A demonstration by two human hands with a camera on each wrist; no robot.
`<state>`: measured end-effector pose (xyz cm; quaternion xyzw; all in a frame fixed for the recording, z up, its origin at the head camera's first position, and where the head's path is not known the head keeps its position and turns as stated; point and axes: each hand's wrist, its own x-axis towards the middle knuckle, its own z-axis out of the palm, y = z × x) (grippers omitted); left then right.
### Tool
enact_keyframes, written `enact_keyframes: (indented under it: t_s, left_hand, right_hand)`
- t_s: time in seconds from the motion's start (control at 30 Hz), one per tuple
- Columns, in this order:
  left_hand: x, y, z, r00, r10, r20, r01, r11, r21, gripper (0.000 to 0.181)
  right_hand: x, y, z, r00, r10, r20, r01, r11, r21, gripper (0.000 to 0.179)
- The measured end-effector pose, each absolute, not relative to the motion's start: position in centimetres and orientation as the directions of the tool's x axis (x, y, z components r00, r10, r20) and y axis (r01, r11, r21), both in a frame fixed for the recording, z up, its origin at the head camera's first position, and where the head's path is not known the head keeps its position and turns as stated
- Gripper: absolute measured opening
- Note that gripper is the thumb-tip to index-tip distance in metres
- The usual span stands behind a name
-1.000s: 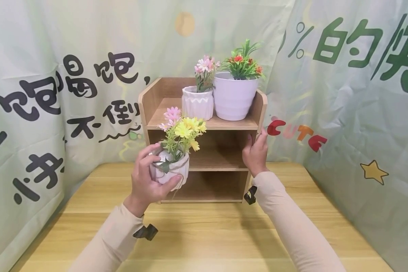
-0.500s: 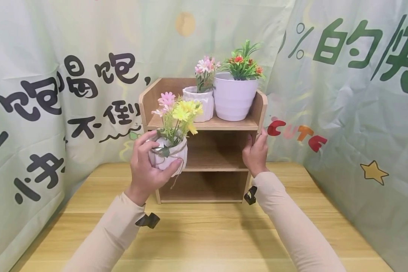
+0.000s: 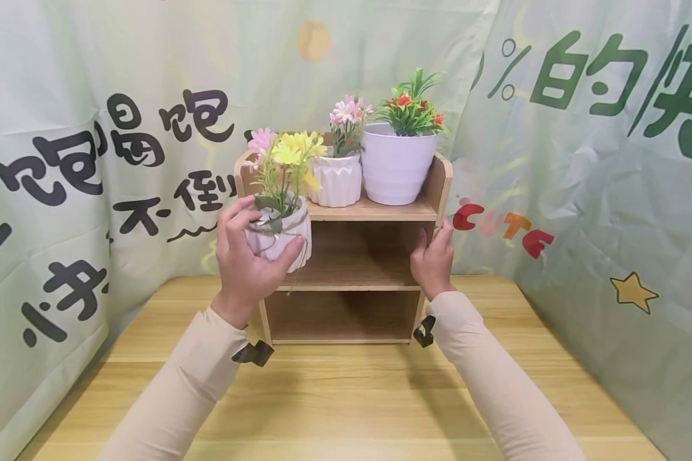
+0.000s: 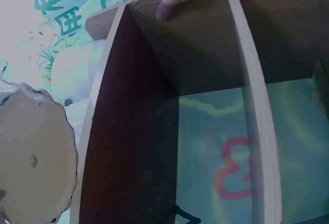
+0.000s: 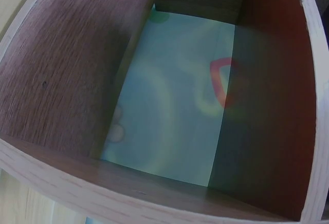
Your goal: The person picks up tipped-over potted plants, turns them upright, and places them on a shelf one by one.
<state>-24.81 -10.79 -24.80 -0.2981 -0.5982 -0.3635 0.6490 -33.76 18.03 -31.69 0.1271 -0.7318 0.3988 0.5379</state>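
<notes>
In the head view my left hand (image 3: 242,259) grips a small white fluted flowerpot (image 3: 282,240) with pink and yellow artificial flowers and a string tied round it. It is held up in front of the left end of the top board of a wooden shelf (image 3: 363,272). The left wrist view shows the underside of this flowerpot (image 4: 38,152) beside the shelf's top board (image 4: 97,100). My right hand (image 3: 435,262) holds the shelf's right side panel, thumb on the inner face. Only the shelf's compartments (image 5: 318,95) show in the right wrist view, not the hand.
On the top board stand a white fluted pot (image 3: 336,182) with pink flowers and, at its right, a larger white pot (image 3: 400,166) with red flowers and green leaves. The shelf rests on a wooden table (image 3: 346,397). Printed cloth (image 3: 150,51) hangs behind and at both sides.
My left hand has lifted the flowerpot upward and slightly left, from in front of the middle compartment to the level of the top board's edge. My right hand has stayed on the side panel.
</notes>
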Motion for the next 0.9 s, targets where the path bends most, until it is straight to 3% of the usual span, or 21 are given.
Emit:
enact_keyframes:
  t_s: [0.9]
  left_hand:
    - [-26.5,-10.3,-22.2,-0.009,-0.161,0.987,0.776,0.622,0.108,0.058]
  right_hand:
    - [-33.6,17.9,-31.7,-0.395,0.252,0.884,-0.608,0.649,-0.457,0.042]
